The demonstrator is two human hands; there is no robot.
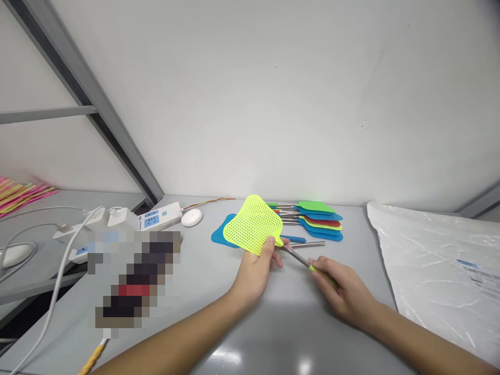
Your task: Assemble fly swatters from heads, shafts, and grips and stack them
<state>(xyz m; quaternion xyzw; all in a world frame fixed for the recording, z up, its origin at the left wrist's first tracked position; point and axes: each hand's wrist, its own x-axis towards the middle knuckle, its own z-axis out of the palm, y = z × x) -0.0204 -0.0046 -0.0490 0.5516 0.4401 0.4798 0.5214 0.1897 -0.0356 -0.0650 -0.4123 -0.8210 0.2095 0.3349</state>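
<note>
A yellow-green fly swatter (253, 225) with a perforated head is held in front of me over the table. My left hand (255, 268) is closed around the neck of the head, thumb on top. Around the handle end of its metal rod, my right hand (344, 289) is closed too. Behind the held swatter, a blue swatter head (219, 235) shows partly on the table, mostly covered. A blue handle (294, 239) and a metal rod (315, 244) lie just beyond my hands. Farther back is a stack of swatters (321, 221) in green, blue, red and yellow.
A white plastic bag (433, 260) lies on the right. Left of centre are a white power strip (160, 216), a white rounded device (191, 217) and a pixelated object (140, 276). White cables (58, 286) run along the left edge. A wall (281, 104) rises behind the table.
</note>
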